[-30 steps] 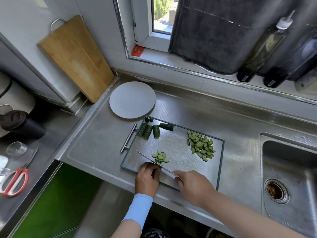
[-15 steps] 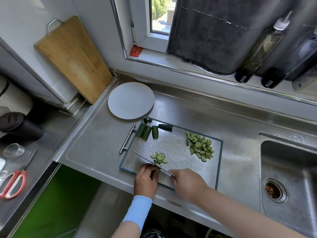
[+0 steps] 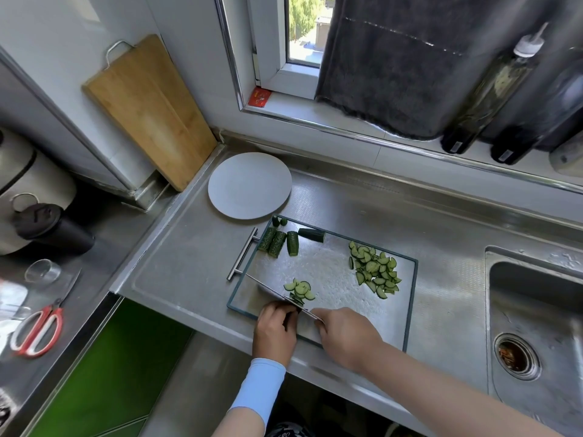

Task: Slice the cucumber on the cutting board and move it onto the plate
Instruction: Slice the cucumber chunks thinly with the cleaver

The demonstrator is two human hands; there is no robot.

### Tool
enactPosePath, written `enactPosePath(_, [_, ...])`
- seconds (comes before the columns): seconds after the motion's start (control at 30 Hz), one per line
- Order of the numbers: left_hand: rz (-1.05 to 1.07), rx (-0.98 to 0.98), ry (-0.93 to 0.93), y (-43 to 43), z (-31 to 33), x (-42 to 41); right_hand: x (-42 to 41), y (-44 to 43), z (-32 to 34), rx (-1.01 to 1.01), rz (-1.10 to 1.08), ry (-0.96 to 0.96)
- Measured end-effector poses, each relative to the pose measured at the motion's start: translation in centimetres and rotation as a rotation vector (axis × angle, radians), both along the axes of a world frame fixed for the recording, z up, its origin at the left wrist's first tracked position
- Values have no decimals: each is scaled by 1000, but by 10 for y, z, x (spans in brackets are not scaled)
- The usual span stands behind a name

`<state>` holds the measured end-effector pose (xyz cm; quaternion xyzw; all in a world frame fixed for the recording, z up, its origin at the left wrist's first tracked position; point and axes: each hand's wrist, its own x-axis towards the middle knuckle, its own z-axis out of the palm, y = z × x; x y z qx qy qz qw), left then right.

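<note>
Sitting at the cutting board's (image 3: 331, 266) near edge, the cucumber piece (image 3: 296, 300) is pinned under my left hand's (image 3: 274, 329) curled fingers; my right hand (image 3: 344, 335) grips the knife (image 3: 271, 290) across it. Cut slices (image 3: 375, 272) heap on the board's right; the plate (image 3: 249, 186) sits just beyond.

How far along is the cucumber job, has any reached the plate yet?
Partly done: a large pile of slices lies at the right of the cutting board. In hand: the right hand cuts with the knife into a cucumber piece the left hand steadies. Left: uncut chunks at the far edge, and the plate holds nothing.
</note>
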<state>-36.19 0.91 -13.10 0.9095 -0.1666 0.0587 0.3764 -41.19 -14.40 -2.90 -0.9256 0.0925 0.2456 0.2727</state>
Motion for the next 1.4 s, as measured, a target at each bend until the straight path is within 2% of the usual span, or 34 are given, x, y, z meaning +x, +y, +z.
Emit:
enactPosePath(0.37, [-2, 18, -15, 1, 1, 2, -26, -15, 8, -54, 36, -18])
enactPosePath(0.8, [-5, 1, -5, 1, 0, 1, -2, 1, -5, 8, -65, 58])
enactPosePath(1.4, [8, 25, -29, 3, -4, 1, -24, -11, 1, -27, 41, -73])
